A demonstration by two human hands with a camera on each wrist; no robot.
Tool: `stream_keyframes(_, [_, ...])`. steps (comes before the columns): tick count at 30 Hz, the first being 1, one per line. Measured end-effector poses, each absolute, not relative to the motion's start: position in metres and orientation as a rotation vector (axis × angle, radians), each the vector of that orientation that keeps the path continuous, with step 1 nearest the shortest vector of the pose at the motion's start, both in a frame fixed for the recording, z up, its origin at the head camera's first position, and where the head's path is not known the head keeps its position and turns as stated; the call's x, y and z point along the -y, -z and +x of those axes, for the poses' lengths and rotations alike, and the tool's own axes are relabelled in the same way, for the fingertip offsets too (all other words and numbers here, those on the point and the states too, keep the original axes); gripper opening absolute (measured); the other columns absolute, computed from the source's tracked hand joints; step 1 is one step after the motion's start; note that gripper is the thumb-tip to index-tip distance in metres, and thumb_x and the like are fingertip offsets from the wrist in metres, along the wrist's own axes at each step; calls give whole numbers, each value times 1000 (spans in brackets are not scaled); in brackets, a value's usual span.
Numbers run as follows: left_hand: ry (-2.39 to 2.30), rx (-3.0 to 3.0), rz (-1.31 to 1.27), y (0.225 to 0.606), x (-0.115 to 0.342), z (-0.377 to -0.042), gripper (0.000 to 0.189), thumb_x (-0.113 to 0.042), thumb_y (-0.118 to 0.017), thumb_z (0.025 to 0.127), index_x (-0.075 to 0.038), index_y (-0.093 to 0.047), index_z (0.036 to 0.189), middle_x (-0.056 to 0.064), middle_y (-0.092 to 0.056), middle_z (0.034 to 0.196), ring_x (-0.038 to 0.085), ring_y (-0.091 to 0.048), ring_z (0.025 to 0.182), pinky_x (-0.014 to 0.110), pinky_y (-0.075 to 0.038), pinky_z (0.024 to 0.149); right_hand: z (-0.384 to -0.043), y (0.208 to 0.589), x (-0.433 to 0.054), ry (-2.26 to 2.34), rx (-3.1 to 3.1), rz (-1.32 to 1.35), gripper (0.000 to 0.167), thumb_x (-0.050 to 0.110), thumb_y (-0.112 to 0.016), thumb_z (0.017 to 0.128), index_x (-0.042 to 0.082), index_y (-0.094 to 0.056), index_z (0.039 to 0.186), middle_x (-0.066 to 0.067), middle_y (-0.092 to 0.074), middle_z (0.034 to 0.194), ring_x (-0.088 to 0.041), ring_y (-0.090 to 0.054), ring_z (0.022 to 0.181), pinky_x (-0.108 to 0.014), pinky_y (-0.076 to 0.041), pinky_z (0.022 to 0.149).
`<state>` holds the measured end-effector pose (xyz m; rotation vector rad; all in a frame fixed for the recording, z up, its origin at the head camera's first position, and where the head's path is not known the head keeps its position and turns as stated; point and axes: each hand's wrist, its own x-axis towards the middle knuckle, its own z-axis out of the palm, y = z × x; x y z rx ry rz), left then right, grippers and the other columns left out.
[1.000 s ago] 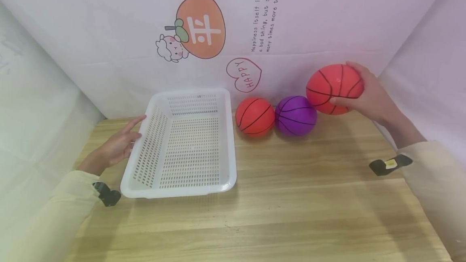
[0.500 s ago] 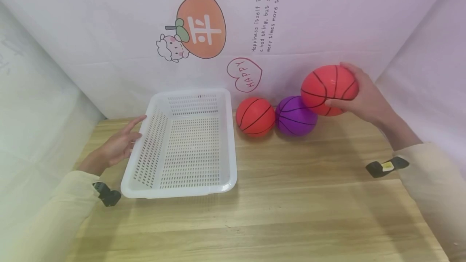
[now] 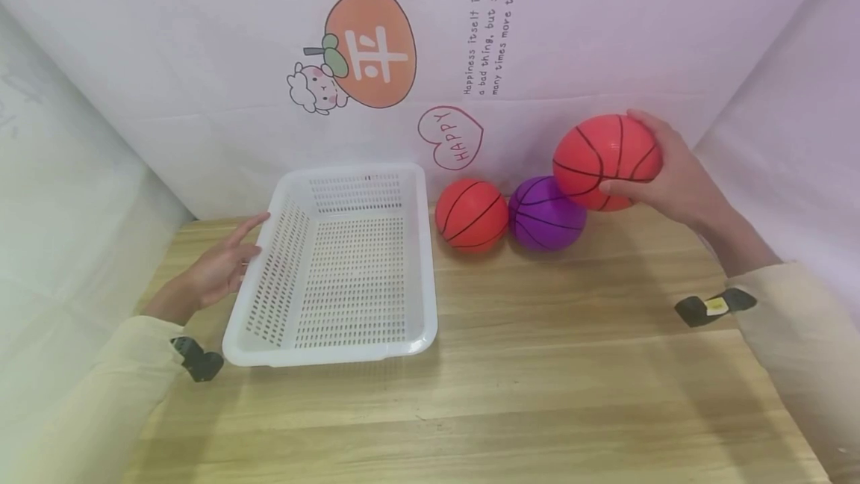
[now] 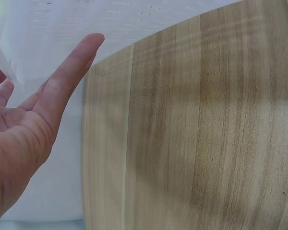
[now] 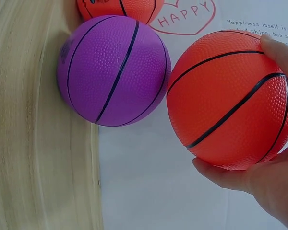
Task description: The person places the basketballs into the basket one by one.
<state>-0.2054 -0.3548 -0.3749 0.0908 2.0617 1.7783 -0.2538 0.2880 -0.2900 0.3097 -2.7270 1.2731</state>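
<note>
My right hand (image 3: pixel 681 178) grips a small red toy basketball (image 3: pixel 605 159) from its right side, thumb across the front. This ball is raised off the table, overlapping the purple basketball (image 3: pixel 547 215) in the head view. In the right wrist view the held ball (image 5: pixel 225 100) appears right beside the purple ball (image 5: pixel 115 72); whether they touch I cannot tell. A second red basketball (image 3: pixel 472 215) sits on the table at the purple one's left. At the left rim of a white perforated plastic basket (image 3: pixel 430 282), my left hand (image 3: pixel 218 267) touches with extended fingers; its lower fingers are partly hidden.
The wooden table (image 3: pixel 510 394) runs up to a white printed backdrop (image 3: pixel 591 36) behind the balls. White side walls (image 3: pixel 60 170) stand at left and right. The basket's floor (image 3: pixel 352 275) shows bare.
The right hand and its red basketball have shifted a little to the left, then slightly up. The left hand, the basket and the other two basketballs stay where they were.
</note>
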Motion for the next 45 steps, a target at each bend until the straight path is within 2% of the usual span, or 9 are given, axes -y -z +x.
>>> stream_keyframes(15, [-1779,-2057,102,375,355,-205,64,-13,-34,109,-27,-1,162,7,-53,131,24,-68,105,47,-57,80,-253,286,-277,-1237,2723,385,104,18,-85,81,31,-19,160,-15,-26,157,-45,-38,131,-68,-39,99])
stream_keyframes(22, [-1776,-2054,145,374,355,-206,66,-13,-35,109,-25,1,162,6,-54,131,23,-67,106,45,-57,82,-251,282,-270,-1224,2720,410,104,17,-86,79,30,-21,160,-13,-30,155,-41,-41,129,-62,-43,99])
stream_keyframes(30, [-1778,-2046,130,373,355,-205,66,-12,-36,109,-24,1,162,5,-56,129,23,-67,104,45,-57,81,-250,280,-259,-1239,2727,432,105,18,-86,79,30,-20,160,-13,-29,155,-43,-41,129,-67,-42,96])
stream_keyframes(45, [-1821,-2005,139,373,356,-204,67,-10,-36,109,-24,3,162,0,-61,124,23,-68,102,43,-58,80,-241,279,-246,-1255,2695,497,105,17,-87,77,31,-23,159,-14,-30,154,-44,-41,130,-69,-42,95])
